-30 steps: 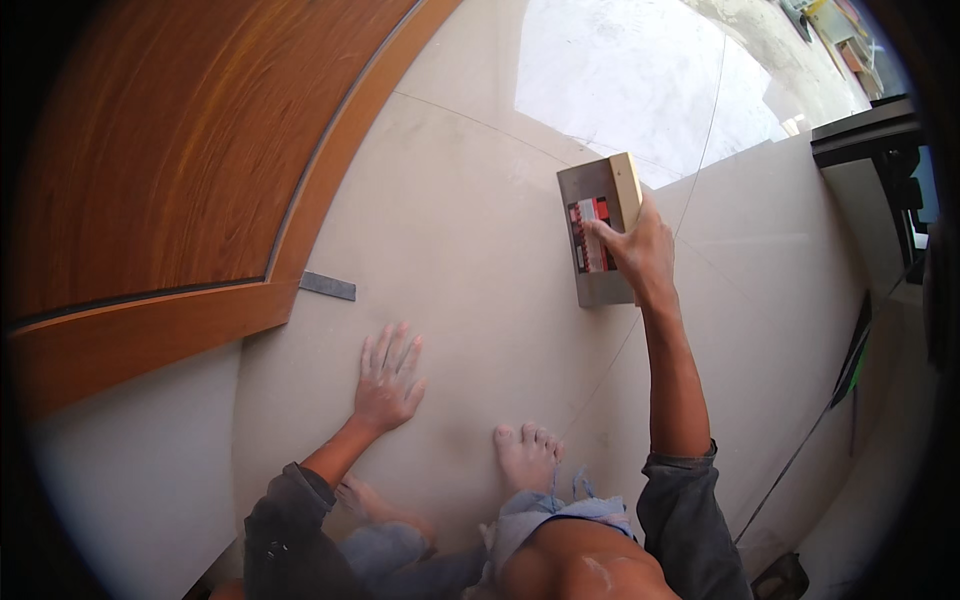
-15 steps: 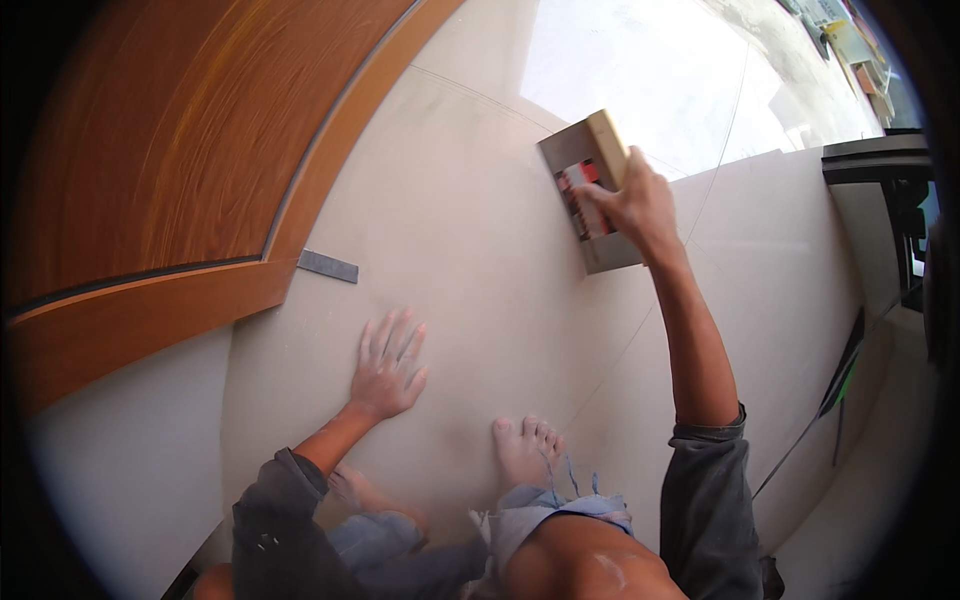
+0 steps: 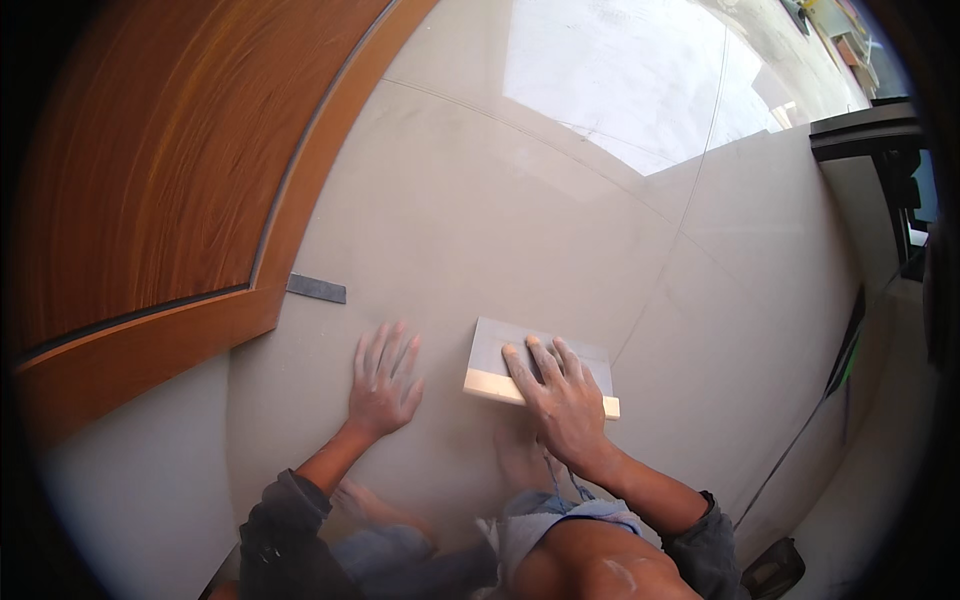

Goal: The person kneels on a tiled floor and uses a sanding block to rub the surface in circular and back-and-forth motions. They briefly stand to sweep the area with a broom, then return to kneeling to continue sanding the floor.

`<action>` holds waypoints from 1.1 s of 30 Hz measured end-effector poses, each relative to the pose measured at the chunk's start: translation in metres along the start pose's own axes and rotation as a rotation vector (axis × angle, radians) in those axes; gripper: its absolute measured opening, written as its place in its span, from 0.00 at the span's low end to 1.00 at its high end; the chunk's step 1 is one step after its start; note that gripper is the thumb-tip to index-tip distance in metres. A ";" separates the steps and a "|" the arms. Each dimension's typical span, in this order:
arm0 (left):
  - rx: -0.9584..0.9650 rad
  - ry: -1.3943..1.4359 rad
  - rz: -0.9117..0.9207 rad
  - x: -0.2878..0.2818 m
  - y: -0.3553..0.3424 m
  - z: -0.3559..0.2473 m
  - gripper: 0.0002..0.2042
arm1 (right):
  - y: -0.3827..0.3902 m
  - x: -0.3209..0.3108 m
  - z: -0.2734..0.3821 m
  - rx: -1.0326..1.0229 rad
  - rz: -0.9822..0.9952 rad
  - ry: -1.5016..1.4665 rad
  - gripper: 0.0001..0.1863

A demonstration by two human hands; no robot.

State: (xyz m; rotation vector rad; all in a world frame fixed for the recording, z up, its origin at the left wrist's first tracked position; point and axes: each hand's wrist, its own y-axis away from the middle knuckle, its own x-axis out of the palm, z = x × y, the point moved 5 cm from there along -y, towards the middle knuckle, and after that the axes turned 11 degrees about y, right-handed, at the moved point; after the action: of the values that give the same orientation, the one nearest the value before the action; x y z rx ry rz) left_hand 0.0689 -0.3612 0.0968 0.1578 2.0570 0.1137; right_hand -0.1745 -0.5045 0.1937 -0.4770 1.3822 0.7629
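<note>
My right hand holds a wide scraper with a thin grey metal blade and a pale wooden grip along its near edge. Its fingers stretch forward over the blade, while the thumb is hidden. The scraper is low over the beige tiled floor, in front of my right foot; whether its blade touches the tiles I cannot tell. My left hand rests palm down on the floor to the left, dusty, fingers apart and holding nothing.
A brown wooden door stands at the left, with a flat grey strip by its lower corner. Dark metal framing is at the right. Bright light reflects off the far tiles, and assorted items lie at the far upper right.
My right hand has brought the scraper from the far right back toward my feet and turned it, wooden edge now nearest me. My left hand stays planted on the floor.
</note>
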 end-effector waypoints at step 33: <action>-0.022 -0.044 0.015 0.009 0.005 0.005 0.36 | -0.171 0.003 -0.084 0.169 -0.090 0.228 0.31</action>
State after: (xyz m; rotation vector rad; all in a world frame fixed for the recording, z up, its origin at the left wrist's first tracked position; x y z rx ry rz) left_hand 0.0691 -0.3549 0.0876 0.1606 2.0103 0.1411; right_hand -0.1085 -0.6792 0.1559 -0.5005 1.6106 0.5255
